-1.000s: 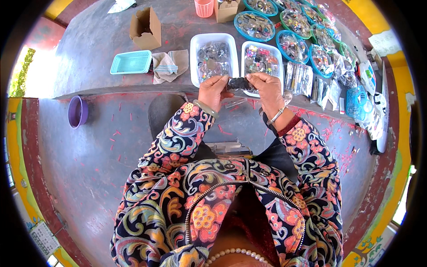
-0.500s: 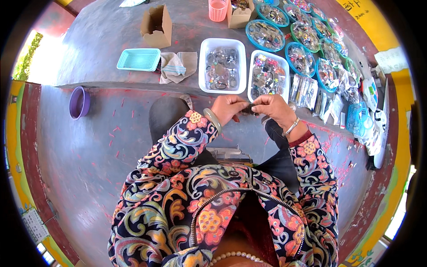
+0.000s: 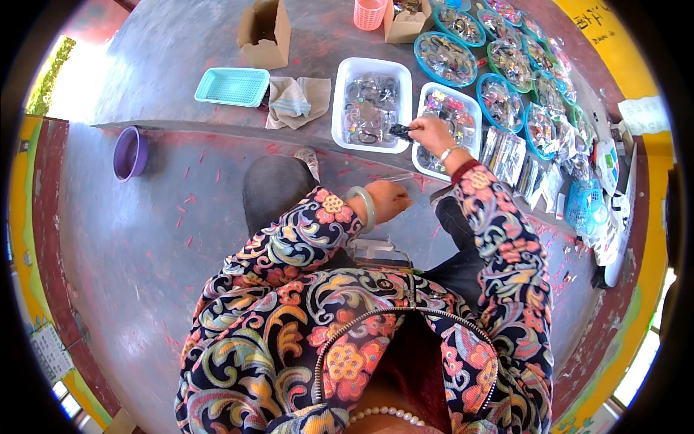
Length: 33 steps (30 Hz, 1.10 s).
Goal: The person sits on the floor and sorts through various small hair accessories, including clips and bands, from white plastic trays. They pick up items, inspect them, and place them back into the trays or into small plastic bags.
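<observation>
My right hand [image 3: 431,135] pinches a small dark, shiny bundle [image 3: 400,132], its kind unclear, over the adjoining rims of two white trays. Below, above the floor between my knees, my left hand [image 3: 388,202] is closed with fingers curled. A thin clear strip [image 3: 396,177], like plastic film, shows beside its knuckles; whether the hand grips it is hidden. The left white tray [image 3: 337,108] contains dark bands and small items in clear plastic. In the right white tray [image 3: 477,116] lie colourful small pieces.
Several blue and green round baskets [image 3: 477,69] of packaged trinkets stand at the back right. Clear packets [image 3: 506,155] lie beside the trays. Leftward are a cloth [image 3: 307,98], a turquoise basket [image 3: 231,87], a cardboard box [image 3: 264,36] and, on the floor, a purple bucket [image 3: 130,154].
My hands have parted. The right one has moved up over the trays with the dark bundle, and the left has dropped slightly nearer my body.
</observation>
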Tool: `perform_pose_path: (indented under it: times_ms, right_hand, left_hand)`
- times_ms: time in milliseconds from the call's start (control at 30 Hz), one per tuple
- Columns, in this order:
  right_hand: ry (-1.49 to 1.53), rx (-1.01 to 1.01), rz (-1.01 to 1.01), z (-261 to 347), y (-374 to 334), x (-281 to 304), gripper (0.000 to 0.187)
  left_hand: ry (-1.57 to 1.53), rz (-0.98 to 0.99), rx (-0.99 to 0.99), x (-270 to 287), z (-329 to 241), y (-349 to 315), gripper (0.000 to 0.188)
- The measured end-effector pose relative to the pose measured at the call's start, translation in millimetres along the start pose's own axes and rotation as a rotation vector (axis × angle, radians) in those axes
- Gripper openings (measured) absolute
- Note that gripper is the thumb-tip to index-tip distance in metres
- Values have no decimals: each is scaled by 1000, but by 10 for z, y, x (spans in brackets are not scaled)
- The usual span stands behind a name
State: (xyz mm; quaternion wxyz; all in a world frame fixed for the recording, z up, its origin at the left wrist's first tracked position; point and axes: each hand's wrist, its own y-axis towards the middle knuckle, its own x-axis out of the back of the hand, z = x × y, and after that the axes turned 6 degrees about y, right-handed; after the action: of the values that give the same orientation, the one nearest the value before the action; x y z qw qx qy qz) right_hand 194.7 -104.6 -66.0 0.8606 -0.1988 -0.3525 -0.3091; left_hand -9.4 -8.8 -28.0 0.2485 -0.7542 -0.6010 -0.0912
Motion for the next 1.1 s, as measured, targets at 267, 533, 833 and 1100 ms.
perform_pose_path:
  times_ms: [267,533,833,1100]
  right_hand:
    - [54,-80,100,-53,533,-811,19]
    - [-124,-59,-28,-191,696,-1257,19]
    - [152,-61,265,-487,486,89,25]
    - [285,-489,-180,-909,-299,1818,23]
  left_hand:
    - [48,-23,-38,-51,53,-2,26]
    - [100,-2,-112,-84,6,12,25]
    - [107,56,-38,-104,39,17,26]
    - [139,96,-27,-51,-9,56,25]
